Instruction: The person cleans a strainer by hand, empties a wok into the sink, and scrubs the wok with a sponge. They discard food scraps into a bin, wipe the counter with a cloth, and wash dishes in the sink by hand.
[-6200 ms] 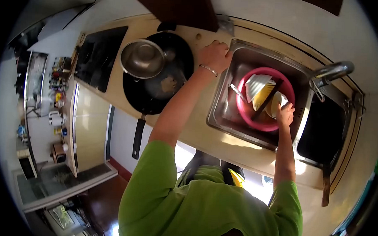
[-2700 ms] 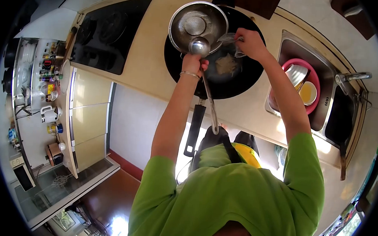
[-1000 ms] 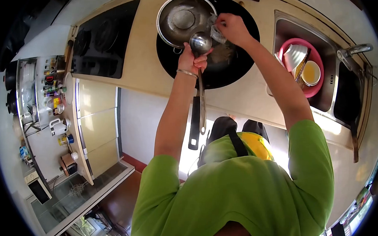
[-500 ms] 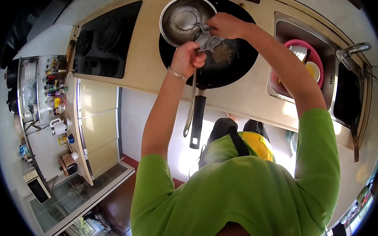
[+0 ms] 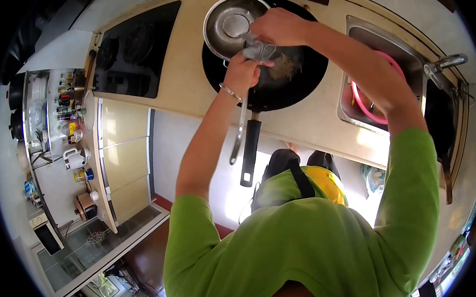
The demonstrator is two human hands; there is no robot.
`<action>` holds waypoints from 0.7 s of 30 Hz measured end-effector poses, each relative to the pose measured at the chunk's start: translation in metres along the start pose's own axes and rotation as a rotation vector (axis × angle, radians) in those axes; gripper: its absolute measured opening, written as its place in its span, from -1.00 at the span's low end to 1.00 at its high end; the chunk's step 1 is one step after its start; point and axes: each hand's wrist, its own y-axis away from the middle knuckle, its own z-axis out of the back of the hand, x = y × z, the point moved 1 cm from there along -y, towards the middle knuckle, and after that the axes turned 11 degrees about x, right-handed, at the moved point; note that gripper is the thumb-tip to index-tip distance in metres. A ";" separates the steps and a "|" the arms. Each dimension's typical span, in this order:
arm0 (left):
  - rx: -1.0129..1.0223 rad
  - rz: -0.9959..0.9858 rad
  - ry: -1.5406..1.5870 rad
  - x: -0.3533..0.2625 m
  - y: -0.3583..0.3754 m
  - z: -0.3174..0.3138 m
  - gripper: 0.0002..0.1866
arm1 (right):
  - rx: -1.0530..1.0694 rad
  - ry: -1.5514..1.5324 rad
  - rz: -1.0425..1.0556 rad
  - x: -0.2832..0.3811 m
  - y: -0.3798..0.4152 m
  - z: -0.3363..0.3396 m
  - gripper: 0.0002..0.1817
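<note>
My left hand (image 5: 242,74) is closed round a utensil with a long metal handle (image 5: 239,138), which hangs down past the counter edge. The utensil's head is hidden by crumpled grey mesh-like material (image 5: 259,50). Just above, my right hand (image 5: 279,27) is closed with its fingertips at that grey material; its grip is partly hidden. Beside both hands, a metal bowl-shaped pan (image 5: 217,23) overlaps the left rim of a black frying pan (image 5: 310,67). Some brownish shreds (image 5: 285,68) and cloudy liquid lie in the frying pan.
Left of the pans is a black cooktop (image 5: 139,48). On the right, a steel sink (image 5: 355,27) with a faucet (image 5: 446,61) holds a pink basin (image 5: 364,109), partly behind my right forearm. The frying pan's black handle (image 5: 251,149) juts over the counter's front edge.
My right hand has shifted slightly left and my right forearm now covers more of the basin. My left hand has moved a little, and the grey material has bunched differently.
</note>
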 end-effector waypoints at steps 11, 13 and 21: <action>-0.243 -0.011 0.094 0.024 -0.024 -0.008 -0.92 | -0.423 -0.619 -0.478 -0.011 0.025 -0.070 -0.82; -0.356 -0.103 -0.375 0.034 -0.030 0.004 -0.91 | -0.113 -0.247 -0.276 -0.021 0.019 -0.046 -0.86; -0.330 -0.063 -0.862 0.005 -0.030 -0.001 -0.86 | 0.275 0.428 0.208 -0.003 -0.013 0.013 -0.89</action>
